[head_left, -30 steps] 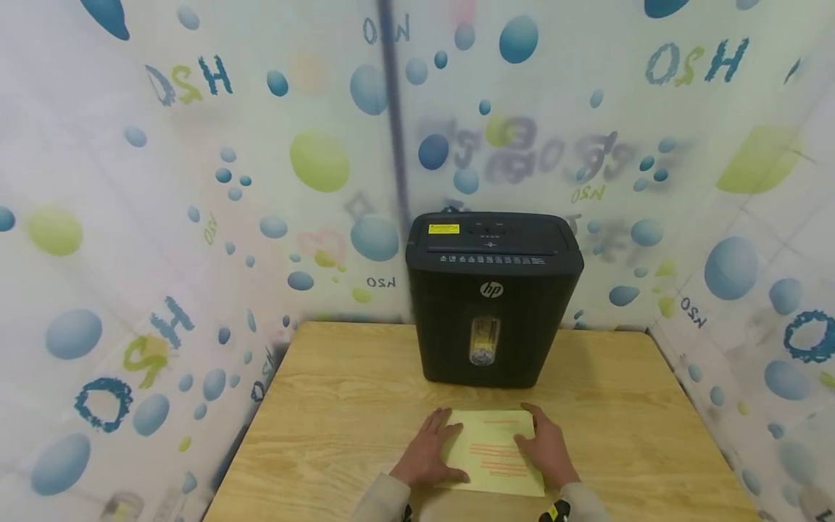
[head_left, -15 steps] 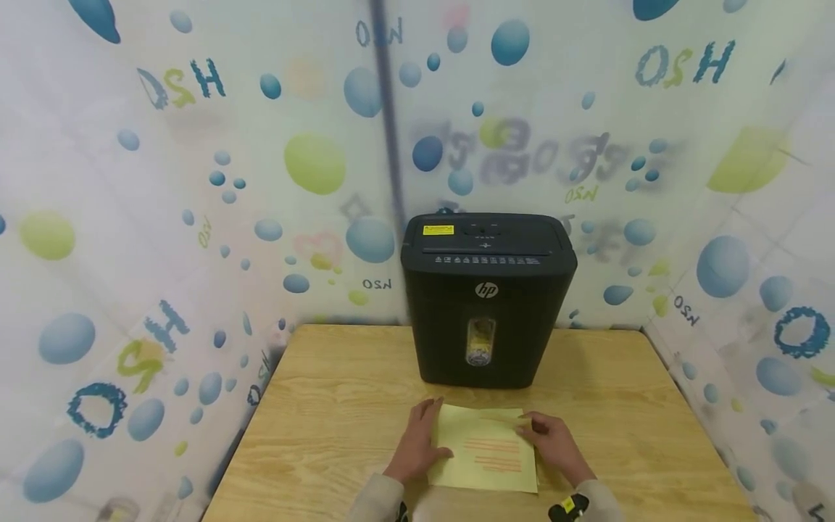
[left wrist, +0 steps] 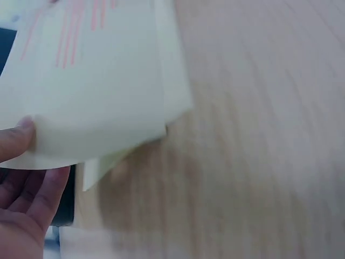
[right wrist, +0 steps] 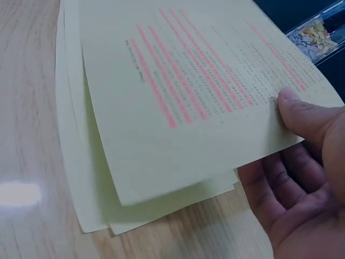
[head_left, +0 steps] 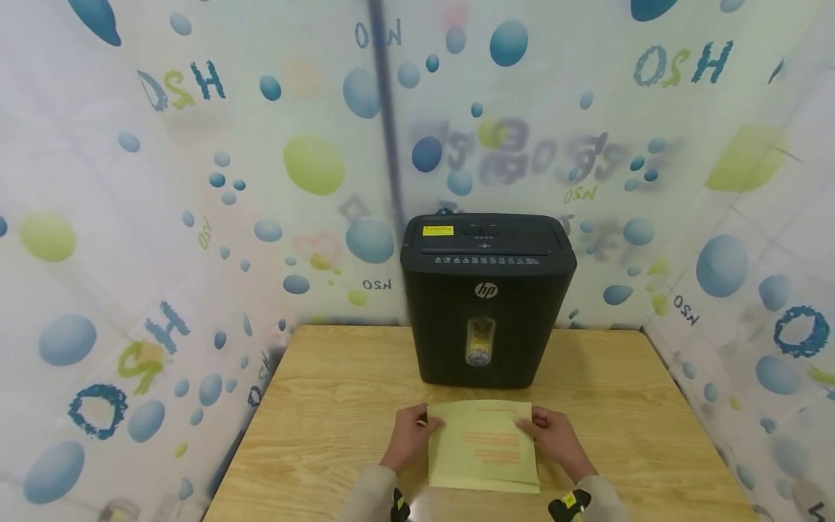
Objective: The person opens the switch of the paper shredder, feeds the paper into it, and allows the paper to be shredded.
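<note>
A thin stack of pale yellow sheets point(head_left: 483, 448) with red printed lines is lifted at its far edge above the wooden table point(head_left: 326, 435). My left hand point(head_left: 409, 433) pinches the stack's left edge, thumb on top. My right hand point(head_left: 554, 432) pinches the right edge the same way. In the left wrist view the sheets point(left wrist: 97, 91) rest over my left hand point(left wrist: 21, 178), thumb on the upper side. In the right wrist view the right hand point(right wrist: 302, 162) has its thumb on the top sheet point(right wrist: 199, 102), with fingers underneath; several sheets fan apart below.
A black HP paper shredder point(head_left: 488, 297) stands at the back middle of the table, right behind the sheets, with shreds showing in its window point(head_left: 479, 342). Plastic curtains printed with blue and green bubbles point(head_left: 196, 181) wall in the table on three sides.
Both hands went from lying flat on the sheets to pinching their side edges. The stack has risen off the table at its far edge.
</note>
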The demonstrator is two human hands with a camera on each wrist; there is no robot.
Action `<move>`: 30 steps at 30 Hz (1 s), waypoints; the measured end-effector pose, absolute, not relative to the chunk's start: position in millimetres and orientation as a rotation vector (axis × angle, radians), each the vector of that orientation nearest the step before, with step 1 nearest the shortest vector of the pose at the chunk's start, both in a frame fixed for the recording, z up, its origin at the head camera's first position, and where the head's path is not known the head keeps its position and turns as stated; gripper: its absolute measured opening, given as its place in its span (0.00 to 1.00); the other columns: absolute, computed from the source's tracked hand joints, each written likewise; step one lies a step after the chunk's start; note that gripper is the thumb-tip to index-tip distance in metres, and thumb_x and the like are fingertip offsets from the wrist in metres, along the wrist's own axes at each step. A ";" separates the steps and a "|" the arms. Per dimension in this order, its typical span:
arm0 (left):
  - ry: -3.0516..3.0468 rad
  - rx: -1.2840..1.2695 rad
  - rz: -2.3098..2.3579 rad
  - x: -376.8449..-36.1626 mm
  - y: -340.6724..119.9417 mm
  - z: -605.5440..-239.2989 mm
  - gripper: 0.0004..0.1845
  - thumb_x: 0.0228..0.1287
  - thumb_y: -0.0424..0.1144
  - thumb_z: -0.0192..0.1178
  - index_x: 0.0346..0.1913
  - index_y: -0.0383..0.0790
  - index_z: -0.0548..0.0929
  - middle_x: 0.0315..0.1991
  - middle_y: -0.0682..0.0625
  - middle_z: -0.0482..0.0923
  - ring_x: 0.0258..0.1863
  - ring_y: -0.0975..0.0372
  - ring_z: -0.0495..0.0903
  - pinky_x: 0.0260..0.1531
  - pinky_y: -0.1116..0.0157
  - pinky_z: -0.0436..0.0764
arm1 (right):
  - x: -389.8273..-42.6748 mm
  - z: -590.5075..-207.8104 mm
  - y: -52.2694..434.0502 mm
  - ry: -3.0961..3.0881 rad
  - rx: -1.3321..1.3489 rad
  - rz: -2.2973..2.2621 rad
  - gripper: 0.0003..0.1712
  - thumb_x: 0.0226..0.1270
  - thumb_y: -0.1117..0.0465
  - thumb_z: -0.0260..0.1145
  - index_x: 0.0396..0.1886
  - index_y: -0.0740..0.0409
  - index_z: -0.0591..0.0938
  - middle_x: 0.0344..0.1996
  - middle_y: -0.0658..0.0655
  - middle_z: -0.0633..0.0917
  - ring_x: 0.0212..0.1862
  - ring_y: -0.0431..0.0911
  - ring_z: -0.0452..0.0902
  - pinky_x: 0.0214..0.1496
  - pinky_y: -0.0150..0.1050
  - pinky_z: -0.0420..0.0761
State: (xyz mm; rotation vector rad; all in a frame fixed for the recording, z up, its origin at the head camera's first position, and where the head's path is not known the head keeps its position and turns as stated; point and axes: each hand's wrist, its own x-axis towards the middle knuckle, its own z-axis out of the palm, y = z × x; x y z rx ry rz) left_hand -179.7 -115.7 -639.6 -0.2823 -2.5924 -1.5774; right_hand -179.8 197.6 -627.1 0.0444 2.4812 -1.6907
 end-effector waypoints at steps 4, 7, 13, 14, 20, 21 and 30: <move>-2.583 -0.241 -1.603 -182.2 -115.9 -630.4 0.22 0.64 0.36 0.72 0.19 0.39 0.70 0.22 0.54 0.75 0.25 0.71 0.70 0.29 0.72 0.78 | -182.1 -624.9 196.9 2.539 0.076 -1.664 0.15 0.67 0.55 0.73 0.28 0.61 0.82 0.21 0.49 0.83 0.24 0.36 0.69 0.28 0.30 0.70; -2.575 -0.233 -1.631 -183.7 -115.6 -622.9 0.24 0.64 0.38 0.72 0.19 0.39 0.67 0.21 0.57 0.70 0.24 0.71 0.66 0.27 0.73 0.74 | -182.9 -621.0 197.1 2.559 0.065 -1.678 0.18 0.67 0.55 0.73 0.25 0.62 0.80 0.17 0.47 0.77 0.22 0.36 0.66 0.26 0.30 0.67; -2.553 -0.232 -1.691 -186.4 -115.4 -613.9 0.27 0.64 0.39 0.72 0.20 0.38 0.62 0.19 0.57 0.59 0.21 0.71 0.59 0.23 0.73 0.63 | -185.4 -612.3 198.2 2.566 0.080 -1.675 0.24 0.68 0.52 0.73 0.22 0.60 0.71 0.15 0.46 0.64 0.21 0.37 0.57 0.25 0.32 0.62; -2.550 -0.233 -1.694 -186.9 -115.5 -612.8 0.28 0.65 0.39 0.71 0.20 0.38 0.61 0.19 0.57 0.57 0.21 0.70 0.58 0.23 0.73 0.62 | -186.2 -610.9 198.3 2.568 0.088 -1.673 0.23 0.68 0.52 0.73 0.22 0.59 0.73 0.16 0.46 0.67 0.21 0.37 0.59 0.26 0.32 0.63; -2.540 -0.262 -1.708 -188.9 -115.6 -604.8 0.28 0.66 0.40 0.71 0.20 0.39 0.61 0.19 0.57 0.56 0.21 0.70 0.59 0.24 0.73 0.64 | -189.6 -603.2 200.6 2.576 0.105 -1.672 0.18 0.67 0.47 0.73 0.34 0.59 0.87 0.26 0.49 0.84 0.30 0.39 0.71 0.33 0.33 0.72; -2.537 -0.269 -1.710 -189.3 -115.6 -603.1 0.28 0.66 0.39 0.71 0.19 0.39 0.61 0.19 0.57 0.57 0.21 0.70 0.59 0.25 0.73 0.65 | -189.9 -601.5 201.0 2.577 0.102 -1.669 0.18 0.67 0.46 0.73 0.34 0.58 0.87 0.26 0.49 0.84 0.30 0.39 0.71 0.34 0.33 0.72; -2.520 -0.281 -1.741 -197.5 -114.4 -586.9 0.16 0.67 0.41 0.70 0.25 0.36 0.81 0.29 0.48 0.86 0.32 0.71 0.79 0.41 0.68 0.85 | -193.8 -584.6 203.8 2.590 0.075 -1.652 0.26 0.68 0.41 0.70 0.29 0.59 0.78 0.22 0.48 0.71 0.28 0.40 0.64 0.30 0.35 0.66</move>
